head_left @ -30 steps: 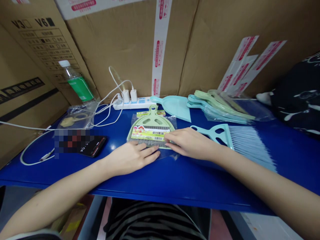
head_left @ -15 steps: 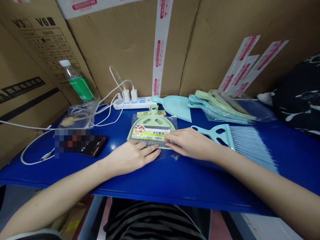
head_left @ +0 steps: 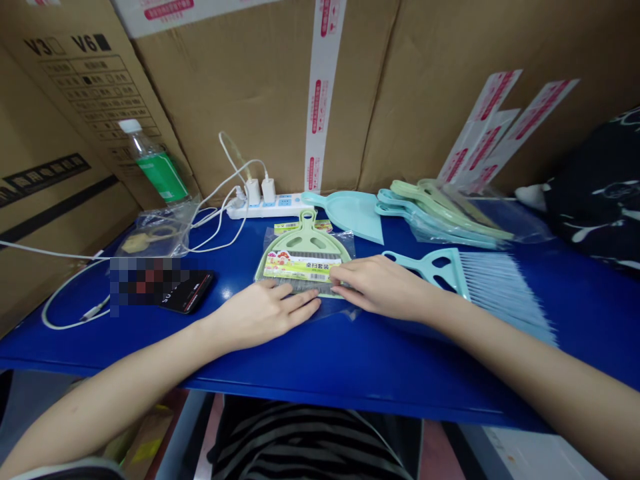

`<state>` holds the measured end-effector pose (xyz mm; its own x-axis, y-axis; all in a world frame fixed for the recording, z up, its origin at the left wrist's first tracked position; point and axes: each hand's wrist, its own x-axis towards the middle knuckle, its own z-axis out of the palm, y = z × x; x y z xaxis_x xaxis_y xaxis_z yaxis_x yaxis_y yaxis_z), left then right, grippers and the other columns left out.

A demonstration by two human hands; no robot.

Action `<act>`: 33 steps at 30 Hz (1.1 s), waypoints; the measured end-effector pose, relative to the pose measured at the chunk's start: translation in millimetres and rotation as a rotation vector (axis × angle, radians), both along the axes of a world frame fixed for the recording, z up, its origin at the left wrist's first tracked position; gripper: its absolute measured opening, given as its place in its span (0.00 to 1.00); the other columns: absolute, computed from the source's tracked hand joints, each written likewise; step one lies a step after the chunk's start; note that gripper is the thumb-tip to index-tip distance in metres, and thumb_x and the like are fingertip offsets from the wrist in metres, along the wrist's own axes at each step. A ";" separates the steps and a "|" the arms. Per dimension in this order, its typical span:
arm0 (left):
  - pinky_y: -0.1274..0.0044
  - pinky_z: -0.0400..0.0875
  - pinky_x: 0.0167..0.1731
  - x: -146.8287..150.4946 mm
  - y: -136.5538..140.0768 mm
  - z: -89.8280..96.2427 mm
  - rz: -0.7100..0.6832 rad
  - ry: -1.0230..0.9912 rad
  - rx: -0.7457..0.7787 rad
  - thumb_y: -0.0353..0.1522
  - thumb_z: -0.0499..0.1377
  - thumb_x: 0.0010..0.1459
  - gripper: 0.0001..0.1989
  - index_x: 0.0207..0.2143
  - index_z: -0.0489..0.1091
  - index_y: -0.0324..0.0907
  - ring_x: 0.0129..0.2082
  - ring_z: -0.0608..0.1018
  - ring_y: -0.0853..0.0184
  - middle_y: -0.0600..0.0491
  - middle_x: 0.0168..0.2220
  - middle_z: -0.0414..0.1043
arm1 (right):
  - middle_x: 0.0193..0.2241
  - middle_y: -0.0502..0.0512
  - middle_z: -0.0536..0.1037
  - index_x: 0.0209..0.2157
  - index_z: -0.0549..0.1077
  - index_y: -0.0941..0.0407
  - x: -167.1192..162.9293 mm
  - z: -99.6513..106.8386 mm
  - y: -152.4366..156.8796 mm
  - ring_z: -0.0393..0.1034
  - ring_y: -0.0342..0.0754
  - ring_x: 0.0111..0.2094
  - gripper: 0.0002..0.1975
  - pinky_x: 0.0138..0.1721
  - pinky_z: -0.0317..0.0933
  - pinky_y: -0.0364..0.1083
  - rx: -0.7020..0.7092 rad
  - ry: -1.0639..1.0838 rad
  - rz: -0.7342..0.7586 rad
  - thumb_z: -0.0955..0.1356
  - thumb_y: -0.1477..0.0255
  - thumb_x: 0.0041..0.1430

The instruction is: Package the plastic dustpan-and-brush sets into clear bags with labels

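In front of me on the blue table lies a green dustpan and brush set (head_left: 303, 248) in a clear plastic bag, handle pointing away, with a printed label across the grey bristles. My left hand (head_left: 263, 310) rests palm down at its near edge, fingers stretched out and slightly apart. At the right edge, my right hand (head_left: 377, 287) has its fingers bent over the bag and label, with the thumb close below, gripping that side. Just right of this hand lies a loose light-blue brush (head_left: 445, 270), its bristles partly behind my forearm.
Behind the set are a light-blue dustpan (head_left: 353, 212), a white power strip (head_left: 273, 208) with cables, and a pile of bagged sets (head_left: 445, 213). To the left lie a phone (head_left: 187, 290) and a bottle (head_left: 160, 170). Cardboard (head_left: 250, 87) walls the back.
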<state>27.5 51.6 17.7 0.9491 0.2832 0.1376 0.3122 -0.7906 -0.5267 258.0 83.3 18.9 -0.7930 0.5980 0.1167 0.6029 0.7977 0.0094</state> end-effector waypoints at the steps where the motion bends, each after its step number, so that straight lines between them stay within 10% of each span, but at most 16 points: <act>1: 0.75 0.68 0.29 -0.1 -0.2 0.2 0.003 0.002 0.001 0.23 0.51 0.62 0.16 0.50 0.68 0.39 0.33 0.76 0.68 0.52 0.50 0.74 | 0.27 0.56 0.77 0.30 0.69 0.58 0.1 -0.1 0.0 0.69 0.46 0.26 0.06 0.25 0.51 0.43 0.001 0.001 0.002 0.62 0.74 0.61; 21: 0.76 0.70 0.30 -0.7 -0.4 -1.5 0.113 0.045 -0.007 0.25 0.52 0.61 0.18 0.53 0.66 0.40 0.36 0.77 0.67 0.49 0.53 0.71 | 0.28 0.56 0.77 0.31 0.68 0.57 -0.2 0.3 -0.2 0.69 0.47 0.26 0.07 0.26 0.52 0.44 -0.025 0.008 0.000 0.61 0.74 0.62; 33: 0.77 0.68 0.26 -1.2 0.0 1.4 -0.078 -0.024 0.074 0.24 0.50 0.63 0.12 0.44 0.70 0.36 0.28 0.76 0.69 0.49 0.39 0.78 | 0.27 0.56 0.77 0.31 0.68 0.57 -0.2 0.0 0.0 0.68 0.47 0.26 0.07 0.25 0.51 0.43 -0.021 -0.006 -0.007 0.61 0.74 0.62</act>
<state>26.3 51.7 19.1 0.9641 0.1967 0.1784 0.2645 -0.7724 -0.5775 257.8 83.3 18.9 -0.7896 0.6055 0.0996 0.6082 0.7938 -0.0036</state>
